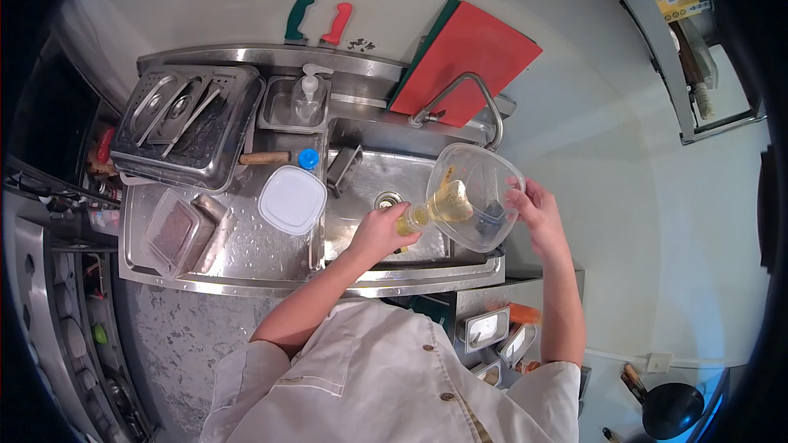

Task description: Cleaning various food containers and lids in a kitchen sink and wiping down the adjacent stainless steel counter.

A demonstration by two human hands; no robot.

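Note:
My left hand is closed around a clear ridged vessel holding yellow liquid. At its right end, a flared, funnel-shaped yellowish part overlaps the tub; I cannot tell whether it is a separate piece. In my right hand is the rim of a translucent plastic tub, tilted above the right side of the sink basin. Small dark and orange bits show in or through the tub. A white plastic lid and a blue cap lie on the drainboard left of the basin.
A bent faucet rises behind the tub, before red and green cutting boards. A pump bottle stands in a steel pan. Farther left are stacked steel pans and a clear container. Two knives hang behind.

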